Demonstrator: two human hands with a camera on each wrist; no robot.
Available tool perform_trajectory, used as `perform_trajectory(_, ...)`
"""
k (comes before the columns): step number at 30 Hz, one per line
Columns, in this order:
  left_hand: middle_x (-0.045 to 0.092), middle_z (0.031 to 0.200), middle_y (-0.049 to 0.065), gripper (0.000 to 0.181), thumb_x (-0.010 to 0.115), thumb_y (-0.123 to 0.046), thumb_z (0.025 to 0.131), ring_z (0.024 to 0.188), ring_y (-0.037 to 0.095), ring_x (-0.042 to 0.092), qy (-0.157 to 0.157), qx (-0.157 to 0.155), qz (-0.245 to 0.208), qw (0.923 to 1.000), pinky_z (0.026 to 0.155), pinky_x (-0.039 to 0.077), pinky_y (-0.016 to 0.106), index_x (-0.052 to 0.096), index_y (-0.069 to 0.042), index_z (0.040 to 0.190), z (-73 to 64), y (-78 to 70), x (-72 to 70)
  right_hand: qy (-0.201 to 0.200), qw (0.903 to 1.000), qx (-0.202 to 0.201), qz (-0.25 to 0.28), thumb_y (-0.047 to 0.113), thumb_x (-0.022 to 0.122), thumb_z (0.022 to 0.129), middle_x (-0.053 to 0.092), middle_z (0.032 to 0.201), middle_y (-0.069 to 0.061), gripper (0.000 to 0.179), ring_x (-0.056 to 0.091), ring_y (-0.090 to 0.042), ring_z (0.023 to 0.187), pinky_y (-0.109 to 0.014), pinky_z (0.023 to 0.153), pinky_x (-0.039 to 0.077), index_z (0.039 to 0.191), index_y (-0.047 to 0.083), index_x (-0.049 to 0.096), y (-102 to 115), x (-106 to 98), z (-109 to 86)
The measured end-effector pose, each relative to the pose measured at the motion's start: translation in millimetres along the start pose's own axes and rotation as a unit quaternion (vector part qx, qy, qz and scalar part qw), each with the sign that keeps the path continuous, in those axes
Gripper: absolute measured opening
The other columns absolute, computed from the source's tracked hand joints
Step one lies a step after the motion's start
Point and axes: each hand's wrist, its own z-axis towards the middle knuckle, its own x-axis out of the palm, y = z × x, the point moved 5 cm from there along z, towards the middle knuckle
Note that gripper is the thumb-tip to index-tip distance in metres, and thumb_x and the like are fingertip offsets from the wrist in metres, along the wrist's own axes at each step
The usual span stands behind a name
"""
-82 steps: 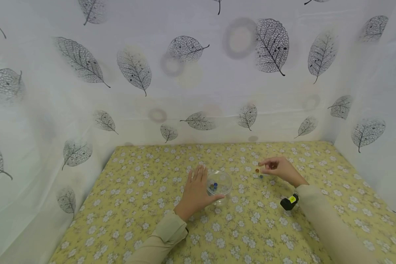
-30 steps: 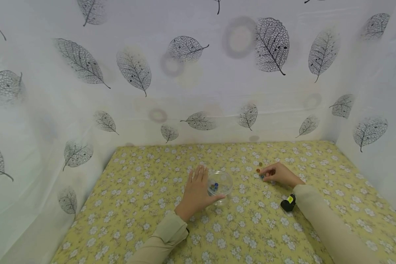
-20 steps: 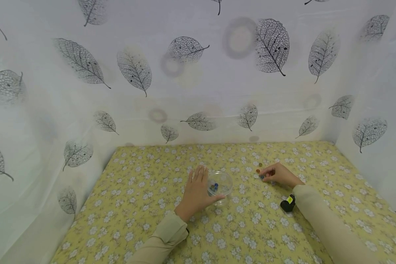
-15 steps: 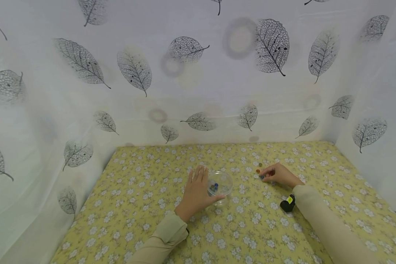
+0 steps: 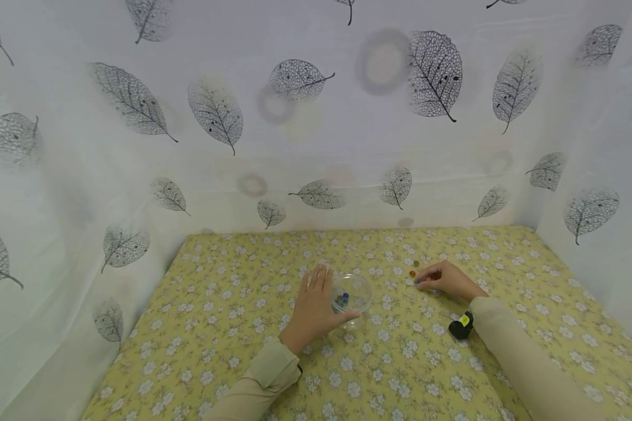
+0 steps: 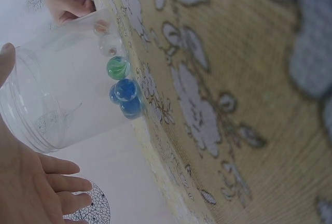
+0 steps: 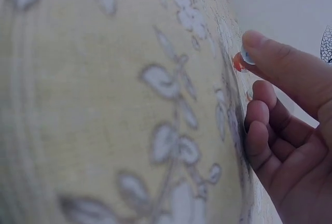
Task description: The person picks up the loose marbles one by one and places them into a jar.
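My left hand (image 5: 312,310) lies against the left side of a clear jar (image 5: 367,292), its fingers straight and the thumb across the near side. Several marbles rest at the jar's bottom; the left wrist view shows a green marble (image 6: 118,68) and blue marbles (image 6: 126,89) among them. To the right of the jar, my right hand (image 5: 451,280) pinches a clear bluish marble (image 7: 247,55) between thumb and forefinger, low at the cloth. Just beyond its fingertips sits an orange marble (image 5: 412,273), with a dull yellowish marble (image 5: 416,264) behind that.
A yellow flowered cloth (image 5: 221,327) covers the table. White curtains (image 5: 316,140) with leaf prints hang behind it and along both sides. A black device with a yellow label (image 5: 459,327) sits at my right wrist.
My right hand has come nearer from beside the yellowish marble, uncovering it, and its fingers have closed on the bluish marble. The left hand and jar stay put.
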Motion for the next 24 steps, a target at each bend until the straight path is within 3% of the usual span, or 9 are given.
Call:
perform_trajectory(5,0.023,0.155,0.019,0.11,0.052,-0.076,0.076,0.145,0.031,0.019,-0.003,0.001,-0.001,1.0,0.119,0.016,0.05,0.022,0.0,0.149,-0.5,-0.8,-1.5,-0.003,1.0,-0.003,0.002,0.026,0.069,0.085,0.069,0.103,-0.015,0.025,0.054,-0.007,0.06,-0.027,0.054,0.048,0.102,0.008,0.073,-1.6,-0.7,-0.1)
perform_trajectory(14,0.025,0.154,0.019,0.109,0.052,-0.076,0.076,0.145,0.031,0.021,-0.006,0.003,0.001,1.0,0.118,0.017,0.05,0.023,0.0,0.148,-1.1,-0.7,-0.5,0.006,0.9999,-0.001,0.012,0.023,0.067,0.087,0.071,0.086,-0.01,0.025,0.053,-0.009,0.053,-0.028,0.051,0.049,0.103,0.004,0.072,3.0,-0.6,-3.3)
perform_trajectory(24,0.025,0.154,0.02,0.109,0.051,-0.076,0.077,0.145,0.032,0.02,-0.008,0.005,0.0,1.0,0.119,0.016,0.05,0.023,0.001,0.148,-1.0,-0.1,0.4,-0.004,0.9995,0.007,-0.03,0.022,0.068,0.087,0.064,0.069,-0.006,0.021,0.042,-0.006,0.05,-0.026,0.048,0.041,0.101,0.007,0.073,14.7,-4.5,-7.2)
